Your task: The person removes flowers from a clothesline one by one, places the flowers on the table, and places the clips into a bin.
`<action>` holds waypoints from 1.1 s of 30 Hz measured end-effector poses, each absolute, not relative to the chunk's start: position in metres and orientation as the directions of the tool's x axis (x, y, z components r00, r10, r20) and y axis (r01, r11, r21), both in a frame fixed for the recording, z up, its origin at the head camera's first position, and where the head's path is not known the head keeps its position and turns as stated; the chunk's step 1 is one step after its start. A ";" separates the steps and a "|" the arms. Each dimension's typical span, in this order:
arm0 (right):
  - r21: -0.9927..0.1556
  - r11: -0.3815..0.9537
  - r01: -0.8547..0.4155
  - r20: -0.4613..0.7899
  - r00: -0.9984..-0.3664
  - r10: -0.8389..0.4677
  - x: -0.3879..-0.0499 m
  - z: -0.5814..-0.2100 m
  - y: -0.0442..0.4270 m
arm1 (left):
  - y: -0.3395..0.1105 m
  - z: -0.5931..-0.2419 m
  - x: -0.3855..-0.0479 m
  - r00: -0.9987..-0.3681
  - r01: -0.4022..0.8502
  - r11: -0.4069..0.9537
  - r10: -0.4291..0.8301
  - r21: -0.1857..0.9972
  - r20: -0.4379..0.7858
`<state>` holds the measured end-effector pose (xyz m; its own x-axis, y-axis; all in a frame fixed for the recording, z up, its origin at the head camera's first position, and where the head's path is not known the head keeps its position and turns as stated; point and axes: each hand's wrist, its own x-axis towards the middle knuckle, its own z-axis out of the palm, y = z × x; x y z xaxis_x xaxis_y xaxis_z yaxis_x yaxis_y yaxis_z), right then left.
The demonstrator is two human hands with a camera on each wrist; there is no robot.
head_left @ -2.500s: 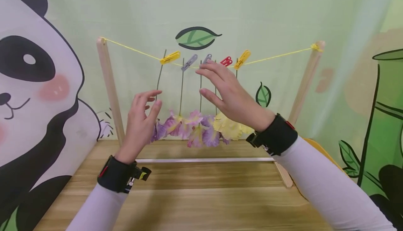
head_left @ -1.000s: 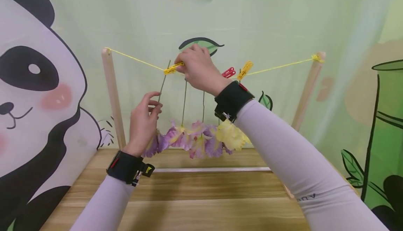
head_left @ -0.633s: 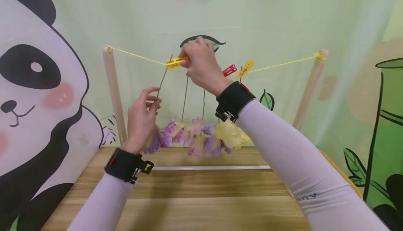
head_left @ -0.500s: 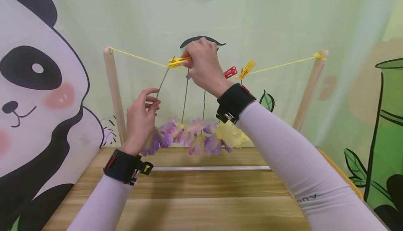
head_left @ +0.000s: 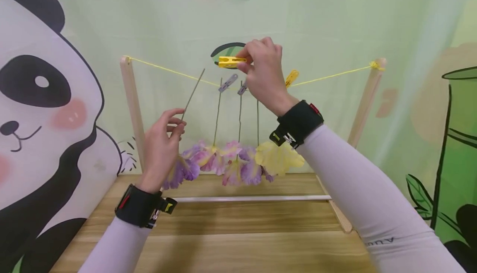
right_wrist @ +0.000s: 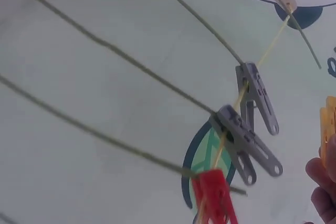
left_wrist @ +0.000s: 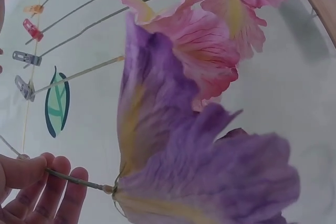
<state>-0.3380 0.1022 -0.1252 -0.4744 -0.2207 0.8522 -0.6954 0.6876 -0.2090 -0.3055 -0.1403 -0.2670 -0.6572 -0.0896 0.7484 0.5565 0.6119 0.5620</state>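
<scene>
My left hand [head_left: 161,149] pinches the stem [head_left: 193,93] of a purple flower [head_left: 182,171]; the stem's upper end is free of any peg and leans right. In the left wrist view the purple flower [left_wrist: 163,129] hangs off the stem beside my fingers. Above the yellow string [head_left: 164,69], my right hand [head_left: 266,74] holds a yellow peg [head_left: 228,61] by its handle end, apart from string and stem. Two grey pegs [head_left: 228,83], a red peg [right_wrist: 214,195] and another yellow peg [head_left: 292,78] clip other flower stems to the string.
Wooden posts stand at left [head_left: 131,107] and right [head_left: 360,116], with the string tied between their tops. A white rod [head_left: 253,199] runs low across the wooden table [head_left: 238,252]. Behind hangs a printed panda backdrop [head_left: 316,25].
My right hand has drawn the yellow peg off the string and stem and moved it up and right. My left hand has shifted slightly left with the purple flower.
</scene>
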 end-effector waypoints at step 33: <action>-0.285 0.621 -0.730 0.938 -0.346 0.023 -0.290 -0.214 0.242 | -0.130 -0.302 -0.262 -0.525 0.689 0.606 0.039 0.398 0.850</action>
